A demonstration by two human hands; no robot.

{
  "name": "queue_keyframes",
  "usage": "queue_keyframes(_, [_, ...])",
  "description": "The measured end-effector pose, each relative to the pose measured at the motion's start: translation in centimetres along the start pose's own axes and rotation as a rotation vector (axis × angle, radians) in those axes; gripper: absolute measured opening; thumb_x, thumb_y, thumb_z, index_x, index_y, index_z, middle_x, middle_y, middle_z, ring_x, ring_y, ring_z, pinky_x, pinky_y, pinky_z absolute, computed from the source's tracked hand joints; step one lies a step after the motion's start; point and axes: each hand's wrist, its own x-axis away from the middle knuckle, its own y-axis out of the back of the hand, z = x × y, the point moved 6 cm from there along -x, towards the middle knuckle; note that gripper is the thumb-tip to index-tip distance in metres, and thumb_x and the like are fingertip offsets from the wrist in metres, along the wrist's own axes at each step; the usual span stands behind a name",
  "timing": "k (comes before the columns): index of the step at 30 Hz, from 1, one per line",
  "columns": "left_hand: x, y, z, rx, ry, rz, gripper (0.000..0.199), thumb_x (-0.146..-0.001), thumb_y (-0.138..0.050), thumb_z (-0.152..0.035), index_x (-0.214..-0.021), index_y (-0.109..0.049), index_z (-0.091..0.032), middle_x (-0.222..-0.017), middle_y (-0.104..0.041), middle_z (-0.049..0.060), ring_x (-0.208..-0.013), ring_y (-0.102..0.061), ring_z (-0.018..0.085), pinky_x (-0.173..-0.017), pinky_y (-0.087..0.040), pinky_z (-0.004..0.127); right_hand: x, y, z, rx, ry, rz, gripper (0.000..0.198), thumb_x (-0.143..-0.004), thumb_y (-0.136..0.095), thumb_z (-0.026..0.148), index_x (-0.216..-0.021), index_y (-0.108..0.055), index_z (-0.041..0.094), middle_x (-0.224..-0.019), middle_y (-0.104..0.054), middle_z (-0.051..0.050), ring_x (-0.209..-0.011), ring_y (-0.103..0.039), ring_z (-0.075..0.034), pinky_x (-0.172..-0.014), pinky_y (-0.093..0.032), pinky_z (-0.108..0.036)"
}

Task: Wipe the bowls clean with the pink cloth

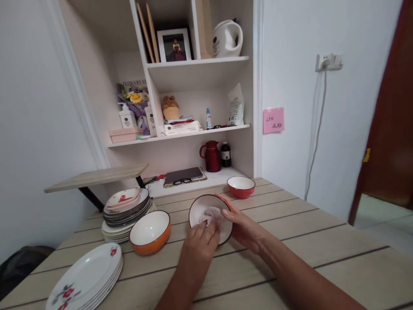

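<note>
A bowl (197,211) with a white inside and dark rim is tilted toward me above the table. My right hand (240,224) grips its right side, thumb over the rim and fingers behind. Inside the bowl, my left hand (201,241) presses a crumpled pale cloth (213,214) against the inner wall, its fingers closed on the cloth. The bowl's outer side is mostly hidden. Left of it stands an orange bowl (151,245), upright. Behind my right hand, a red bowl (241,192) sits upright near the table's far edge.
White flowered oval plates (93,267) lie stacked at the front left of the slatted table (322,254). Behind them rises a mixed stack of plates (127,217), beside a raised wooden stand (100,176). A shelf unit (200,71) holds a red jug (213,157) and a laptop (183,175).
</note>
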Motion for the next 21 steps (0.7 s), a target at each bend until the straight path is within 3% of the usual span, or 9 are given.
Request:
queue_keyframes(5, [0.4, -0.1, 1.4, 0.124, 0.156, -0.014, 0.032, -0.104, -0.043, -0.016, -0.129, -0.063, -0.016, -0.122, -0.075, 0.010, -0.105, -0.072, 0.023, -0.088, -0.063, 0.038, -0.3, -1.6, -2.1, -0.015, 0.037, 0.086, 0.094, -0.072, -0.089, 0.042, -0.151, -0.038, 0.039, -0.135, -0.064, -0.008, -0.120, -0.061, -0.030, -0.094, -0.049, -0.042])
queue_keyframes(11, [-0.2, 0.0, 0.7, 0.226, 0.128, 0.014, 0.033, -0.103, -0.046, -0.017, -0.133, -0.061, -0.016, -0.116, -0.075, 0.011, -0.106, -0.072, 0.024, -0.091, -0.063, 0.039, -0.3, -2.2, -1.8, 0.176, 0.176, -0.110, 0.081, -0.078, -0.083, 0.038, -0.149, -0.043, 0.038, -0.124, -0.067, -0.004, -0.124, -0.056, -0.027, -0.105, -0.043, -0.042])
queue_keyframes(17, [-0.2, -1.4, -0.1, 0.103, -0.016, 0.103, 0.030, -0.103, -0.053, -0.024, -0.129, -0.063, -0.016, -0.127, -0.072, 0.011, -0.107, -0.071, 0.023, -0.085, -0.061, 0.036, -0.5, -0.9, 0.0, 0.245, 0.077, -0.209, 0.063, -0.075, -0.079, 0.044, -0.134, -0.060, 0.030, -0.100, -0.072, -0.003, -0.097, -0.066, -0.027, -0.089, -0.049, -0.040])
queue_keyframes(21, [-0.5, -0.9, -0.1, 0.075, -0.050, 0.082, 0.025, -0.101, -0.053, -0.015, -0.119, -0.068, -0.023, -0.125, -0.073, 0.006, -0.108, -0.069, 0.021, -0.107, -0.051, 0.048, 0.0, 1.3, 1.8, 0.367, -0.002, -0.211, 0.057, -0.079, -0.077, 0.045, -0.131, -0.062, 0.029, -0.112, -0.075, -0.004, -0.109, -0.065, -0.029, -0.092, -0.047, -0.041])
